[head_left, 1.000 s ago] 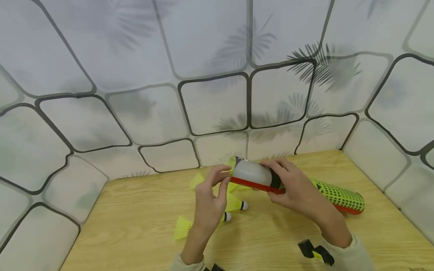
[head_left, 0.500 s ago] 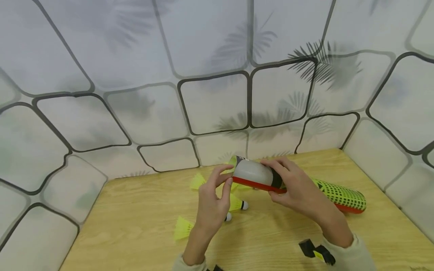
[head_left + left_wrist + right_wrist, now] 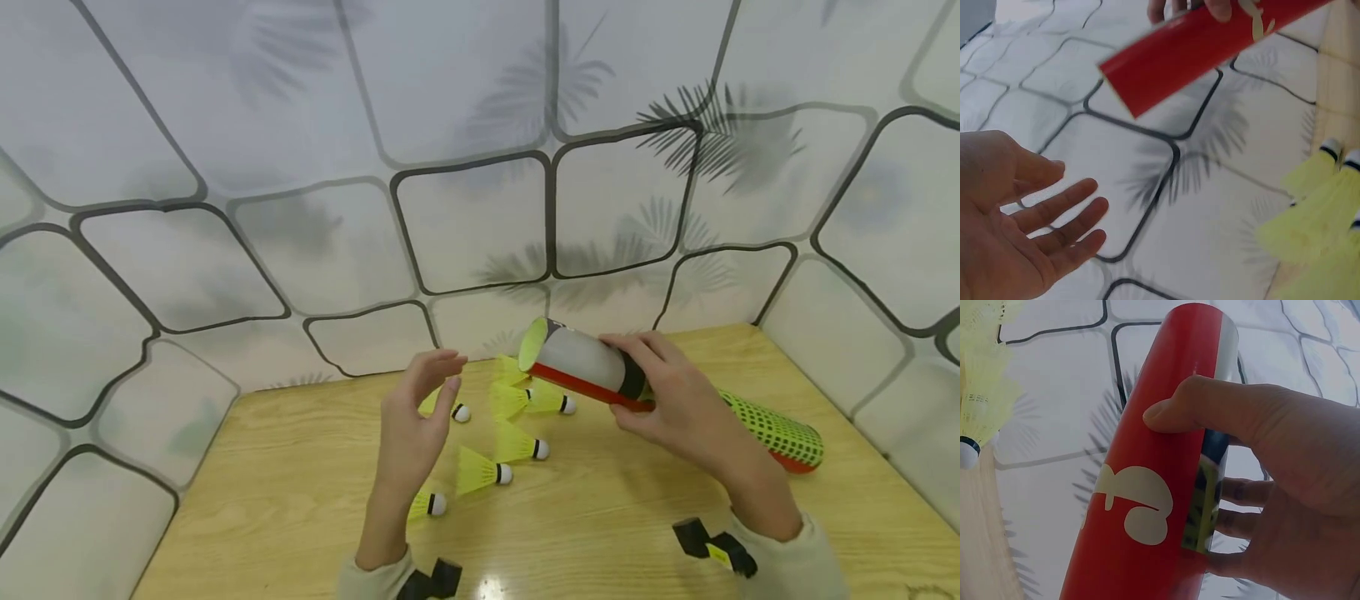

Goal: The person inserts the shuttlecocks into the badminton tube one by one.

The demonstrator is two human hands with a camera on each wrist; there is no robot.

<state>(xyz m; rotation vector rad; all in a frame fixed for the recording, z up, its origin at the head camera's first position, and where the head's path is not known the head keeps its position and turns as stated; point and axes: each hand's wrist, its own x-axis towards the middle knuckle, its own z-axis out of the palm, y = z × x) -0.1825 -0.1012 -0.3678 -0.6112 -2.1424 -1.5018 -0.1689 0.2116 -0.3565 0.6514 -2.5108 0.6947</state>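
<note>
My right hand (image 3: 682, 408) grips a shuttlecock tube (image 3: 581, 360), its thumb lying along the red side in the right wrist view. The tube is tilted, its yellow-green mouth (image 3: 533, 345) raised and facing left; from here I cannot see down inside it. My left hand (image 3: 412, 425) hovers to the left, apart from the tube, with fingers loosely bent and nothing in them. Yellow shuttlecocks with white heads lie on the table under and between the hands, among them one at the front (image 3: 480, 473) and one behind it (image 3: 519, 443). The left hand partly covers others.
The wooden table (image 3: 285, 483) meets a patterned cloth wall (image 3: 480, 233) at the back and sides. Several shuttlecocks are clustered in the middle, one near the back (image 3: 553, 402). The tube's green-dotted lower end (image 3: 776, 432) extends right beyond my right hand.
My left hand has left the tube's mouth and moved left, uncovering shuttlecocks. The tube, still in my right hand, has shifted slightly right and up, its mouth now showing.
</note>
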